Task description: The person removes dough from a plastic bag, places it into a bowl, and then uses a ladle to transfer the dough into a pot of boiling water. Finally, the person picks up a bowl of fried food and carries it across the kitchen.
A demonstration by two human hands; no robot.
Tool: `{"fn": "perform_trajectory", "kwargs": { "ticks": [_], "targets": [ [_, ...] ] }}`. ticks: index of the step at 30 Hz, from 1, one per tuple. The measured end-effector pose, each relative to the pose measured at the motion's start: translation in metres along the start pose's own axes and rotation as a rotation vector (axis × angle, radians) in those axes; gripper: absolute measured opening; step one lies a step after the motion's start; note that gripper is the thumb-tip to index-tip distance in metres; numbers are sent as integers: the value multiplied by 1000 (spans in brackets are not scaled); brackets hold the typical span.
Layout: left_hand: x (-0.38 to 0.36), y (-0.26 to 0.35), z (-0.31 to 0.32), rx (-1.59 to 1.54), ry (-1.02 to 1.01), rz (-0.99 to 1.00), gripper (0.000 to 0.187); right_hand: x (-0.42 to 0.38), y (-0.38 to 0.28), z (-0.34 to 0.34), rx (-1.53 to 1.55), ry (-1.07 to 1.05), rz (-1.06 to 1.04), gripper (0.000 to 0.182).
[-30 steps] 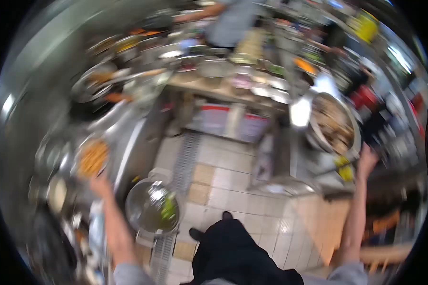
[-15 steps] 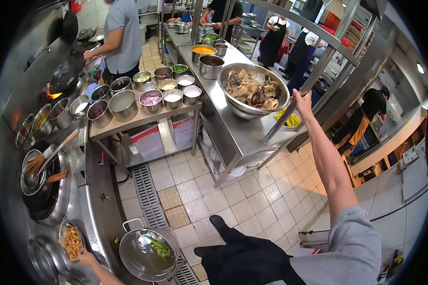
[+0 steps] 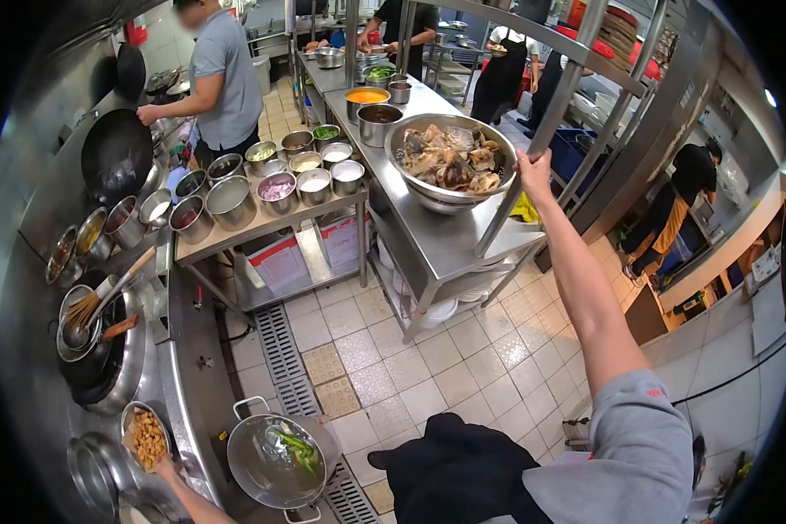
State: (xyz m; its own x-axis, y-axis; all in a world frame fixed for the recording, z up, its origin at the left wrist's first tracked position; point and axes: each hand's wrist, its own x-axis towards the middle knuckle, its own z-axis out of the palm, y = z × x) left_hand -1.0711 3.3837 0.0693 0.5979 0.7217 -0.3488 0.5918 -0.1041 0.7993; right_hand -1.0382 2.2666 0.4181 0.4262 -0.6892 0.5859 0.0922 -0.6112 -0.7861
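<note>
At the lower left, my left hand [image 3: 164, 467] is closed on the near rim of a small bowl [image 3: 128, 417], tilted above the steel counter. Golden-brown cubes [image 3: 148, 438] fill it. My right arm stretches forward, and my right hand [image 3: 535, 172] is wrapped round an upright steel post [image 3: 496, 236], fingertips right by the rim of a large steel bowl [image 3: 399, 168]. Brown, chunky pieces of food [image 3: 454, 157] are heaped in that bowl, on the steel table [image 3: 402, 231]. A two-handled pan [image 3: 258, 476] with green vegetables in liquid stands below, between my arms.
Several steel pots of ingredients crowd a side table [image 3: 227, 251]. A whisk [image 3: 83, 310] and ladle rest over a wok [image 3: 127, 371] at left. Another person [image 3: 227, 74] holds a black wok [image 3: 118, 157] farther back. A drain grate [image 3: 279, 349] crosses the tiled floor.
My view has shifted slightly, with both hands keeping their holds. The other person's wok has tipped up, its dark inside facing me; the flame beneath it no longer shows.
</note>
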Motion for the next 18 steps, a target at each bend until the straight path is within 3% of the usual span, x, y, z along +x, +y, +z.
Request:
{"fn": "perform_trajectory", "kwargs": {
  "ticks": [2,5,8,9,10,11,12,13,14,17,18],
  "targets": [
    [-16,13,-6,42,53,91,38,0,5,0,56,-14,8,39],
    [-61,26,3,156,264,471,44,-3,4,0,-16,-16,6,40],
    [-258,92,27,219,202,573,48,1,21,4,83,-84,-12,45],
    [-250,57,32,213,151,683,50,-4,11,1,25,-87,-12,43],
    [-316,62,41,131,48,680,54,-6,14,2,84,-77,-47,41],
    [-385,71,50,64,-46,551,55,-8,8,-5,66,-139,-11,39],
    [-379,19,55,197,-39,681,53,-8,8,-12,50,-215,9,40],
    [-418,-5,64,11,-160,631,53,-12,4,-22,118,-228,-19,39],
    [-423,-59,66,242,-106,739,54,-12,9,-31,226,-321,-26,39],
    [-570,-138,59,495,-309,583,72,-8,21,-77,426,-497,44,42],
    [-611,-164,56,589,-382,530,80,-4,33,-95,412,-456,18,44]
  ]
}}
